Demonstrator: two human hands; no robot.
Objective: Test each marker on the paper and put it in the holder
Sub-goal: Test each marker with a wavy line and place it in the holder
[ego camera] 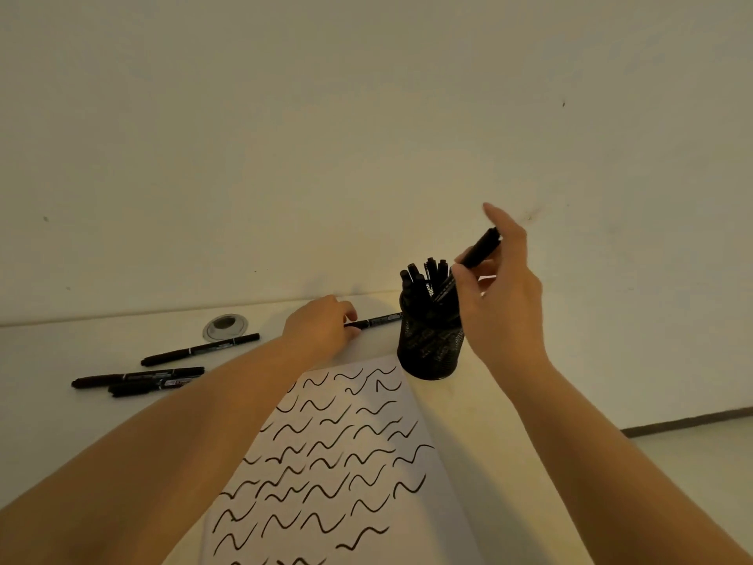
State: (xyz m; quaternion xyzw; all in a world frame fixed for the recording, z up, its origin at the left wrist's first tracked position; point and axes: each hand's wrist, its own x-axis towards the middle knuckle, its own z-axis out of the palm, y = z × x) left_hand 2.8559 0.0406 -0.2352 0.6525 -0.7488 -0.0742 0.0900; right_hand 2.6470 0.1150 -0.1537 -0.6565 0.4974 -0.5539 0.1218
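From the head view, the right hand (499, 295) pinches a black marker (474, 258) tilted into the mesh holder (431, 344) just below its fingers (other markers already stand inside). The left hand (322, 326) grips another marker (377, 321) lying on the counter (509, 422), beyond the scribbled paper (338, 462); three loose markers (163, 371) lie to its left.
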